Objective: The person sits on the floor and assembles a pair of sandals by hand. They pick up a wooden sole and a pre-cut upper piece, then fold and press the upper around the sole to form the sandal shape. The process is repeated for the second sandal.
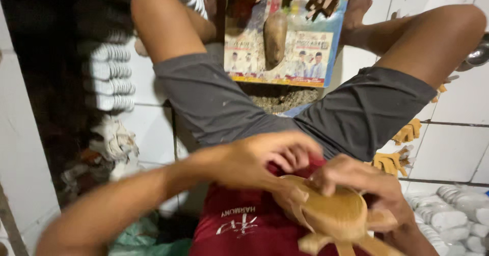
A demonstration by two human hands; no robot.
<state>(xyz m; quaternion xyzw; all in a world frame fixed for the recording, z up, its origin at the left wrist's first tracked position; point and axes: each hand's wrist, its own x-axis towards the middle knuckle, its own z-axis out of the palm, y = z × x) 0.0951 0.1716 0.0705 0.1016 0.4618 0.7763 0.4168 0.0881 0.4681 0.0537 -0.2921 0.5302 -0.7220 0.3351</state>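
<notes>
- Wooden carving (336, 218) sits in the person's lap, over the red shirt (239, 225), low centre-right in the head view.
- Shape: rounded, shallow domed body with thin flat legs or prongs sticking out of the lower edge. Looks like a crab or turtle figure; can't tell which.
- Right hand (356, 182) rests on top and far side of the body, fingers curled over the rim and pressed on it.
- Left hand (260, 159) is at the near upper edge, fingers bunched together against the wood. Motion blur, so exact pinch point can't be told.
- Material: pale bare wood, smooth matte dome, no finish visible.
- Handling, my read: light, stiff, not slippery. Prongs are thin and likely snap first. Hold by the domed body, not by the legs.
- Around: similar small wooden pieces (400, 146) lie on the white tiled floor (453, 149) by the right thigh. Grey shorts (224, 100), bare knees up.
- A printed sheet (305, 52) lies ahead between the legs, with a dark oblong block on it.
- Rows of white ribbed pieces (109, 75) stacked at left, more at bottom right.
</notes>
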